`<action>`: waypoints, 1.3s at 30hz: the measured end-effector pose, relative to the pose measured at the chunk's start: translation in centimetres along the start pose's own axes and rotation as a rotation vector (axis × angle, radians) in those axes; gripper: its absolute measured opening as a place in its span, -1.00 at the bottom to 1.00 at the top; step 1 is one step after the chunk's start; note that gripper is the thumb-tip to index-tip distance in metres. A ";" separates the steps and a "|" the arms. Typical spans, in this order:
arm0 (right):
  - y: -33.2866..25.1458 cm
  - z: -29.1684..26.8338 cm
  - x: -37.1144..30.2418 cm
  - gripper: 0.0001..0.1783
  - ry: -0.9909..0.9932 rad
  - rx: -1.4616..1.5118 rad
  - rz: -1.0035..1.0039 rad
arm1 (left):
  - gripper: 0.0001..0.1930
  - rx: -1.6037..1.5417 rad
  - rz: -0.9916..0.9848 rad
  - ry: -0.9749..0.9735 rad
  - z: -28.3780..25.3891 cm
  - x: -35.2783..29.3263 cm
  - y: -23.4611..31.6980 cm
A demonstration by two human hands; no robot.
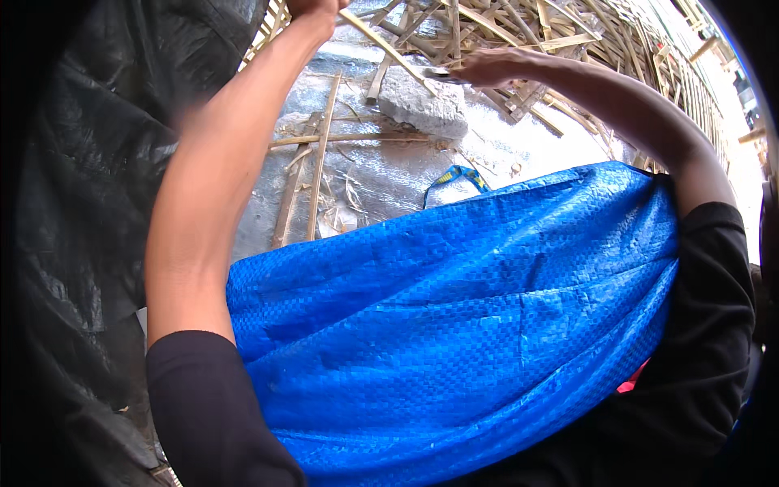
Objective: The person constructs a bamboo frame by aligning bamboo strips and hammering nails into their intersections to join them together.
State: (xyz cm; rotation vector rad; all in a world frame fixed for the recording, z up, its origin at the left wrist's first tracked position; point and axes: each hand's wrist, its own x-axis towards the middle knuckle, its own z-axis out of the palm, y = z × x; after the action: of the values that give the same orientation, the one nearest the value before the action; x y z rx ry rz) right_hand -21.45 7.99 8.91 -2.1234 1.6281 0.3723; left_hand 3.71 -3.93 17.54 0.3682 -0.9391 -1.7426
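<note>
Wooden strip, likely light but stiff, I'm gripping with my left hand, clear of the blade in my right hand.

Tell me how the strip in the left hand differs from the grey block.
The strip is long and thin; the block is short and chunky. The strip is pale tan, the block grey. The strip is held by the left hand, while the block rests on the silvery sheet.

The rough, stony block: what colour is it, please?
The rough block is grey, clearest in the head view.
</note>
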 end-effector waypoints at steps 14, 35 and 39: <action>3.7 -0.7 -5.4 -0.21 -0.306 0.116 0.247 | -0.52 0.361 0.286 0.229 3.7 5.0 -2.5; -2.0 1.4 0.5 -0.29 0.303 0.972 0.181 | -0.63 0.433 0.242 0.668 -1.8 5.8 -0.2; -2.4 2.0 0.0 -0.27 0.542 1.153 -0.113 | -0.65 0.348 0.295 0.645 0.2 6.2 -1.4</action>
State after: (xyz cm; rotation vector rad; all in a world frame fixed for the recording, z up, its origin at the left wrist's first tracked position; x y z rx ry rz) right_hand -19.02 9.46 7.56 -1.3943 1.3843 -1.0257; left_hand 0.35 -9.29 17.82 0.9069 -0.7630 -1.0768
